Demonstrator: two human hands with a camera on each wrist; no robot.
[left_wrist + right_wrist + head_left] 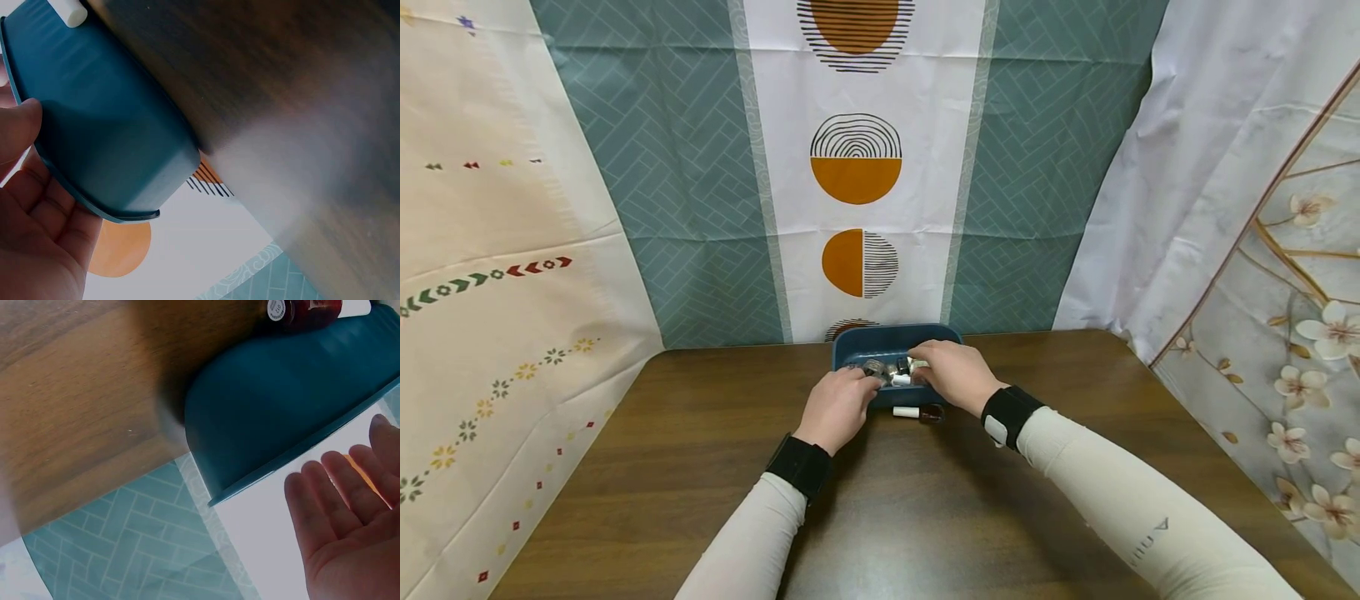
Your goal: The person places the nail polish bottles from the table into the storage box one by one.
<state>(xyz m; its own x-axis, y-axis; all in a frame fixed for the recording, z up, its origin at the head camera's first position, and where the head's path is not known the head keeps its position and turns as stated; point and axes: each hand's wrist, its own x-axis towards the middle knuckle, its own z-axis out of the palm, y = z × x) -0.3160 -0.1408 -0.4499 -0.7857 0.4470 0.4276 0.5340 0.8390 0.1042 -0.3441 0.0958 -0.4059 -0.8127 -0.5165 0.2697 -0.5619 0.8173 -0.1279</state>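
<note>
A dark teal plastic bin (859,337) stands at the far side of the table and holds several small items. Among these are a clear round piece (874,367) and a white cap (901,380). My left hand (838,404) lies over the bin's front left corner. In the left wrist view its thumb (25,119) overlaps the rim, while the other fingertips are partly hidden. My right hand (958,373) reaches over the right side from above, beside a whitish item. The right wrist view shows its fingers (334,500) spread apart, with nothing visible between them and the thumb.
Against the bin's front, a small dark red bottle (932,413) with a white cap lies on its side on the brown wooden table (715,450). Behind the table hangs a patterned curtain (700,192), and floral cloth (1285,350) hangs on the right.
</note>
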